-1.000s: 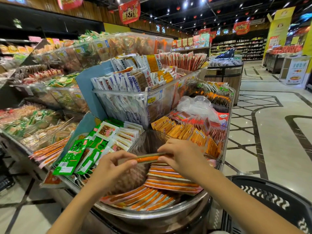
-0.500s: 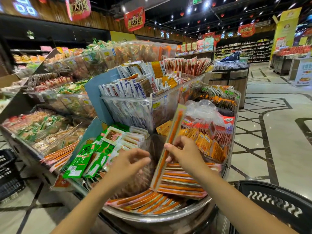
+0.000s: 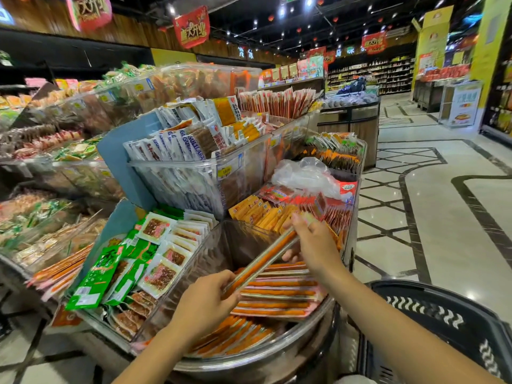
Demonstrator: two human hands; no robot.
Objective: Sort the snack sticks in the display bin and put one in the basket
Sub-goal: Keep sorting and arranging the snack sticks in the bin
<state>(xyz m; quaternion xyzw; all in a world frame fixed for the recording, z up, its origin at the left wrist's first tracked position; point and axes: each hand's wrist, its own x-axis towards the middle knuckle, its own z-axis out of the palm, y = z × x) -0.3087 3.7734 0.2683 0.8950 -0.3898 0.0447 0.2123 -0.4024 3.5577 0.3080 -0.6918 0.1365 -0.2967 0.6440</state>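
Right: the right hand (image 3: 313, 245) grips the far, upper end of one stick (image 3: 263, 259), fingers curled round it and thumb under it.
Left: the left hand (image 3: 205, 300) pinches the near, lower end of the same stick between thumb and curled fingers.
Stick: long, thin and flat, orange inside a glossy clear wrapper. It slants from lower left up to the right, lifted above the bin (image 3: 277, 356), and is not in the basket.
Change: half a second ago the stick stood almost upright in the right hand alone, with the left hand open beside it. Now it has tipped down to a low slant and both hands hold it.
Stack: a stack (image 3: 279, 292) of like sticks lies flat below the held one, edges roughly aligned. More lie loosely fanned lower down at the front of the bin.
Bin: clear, hard plastic walls with a curved, shiny metal rim at the front.
Basket: the basket (image 3: 443, 322) is black plastic with white wavy marks on its wall. It stands right of the bin, near the right forearm.
Beside: green packets (image 3: 102, 273) lie in the compartment left of the bin. Yellow packets (image 3: 257, 214) stand on edge behind it, with a crumpled clear bag (image 3: 304, 173) further back.
Floor: the floor (image 3: 443, 217) is polished pale stone with dark inlaid lines.
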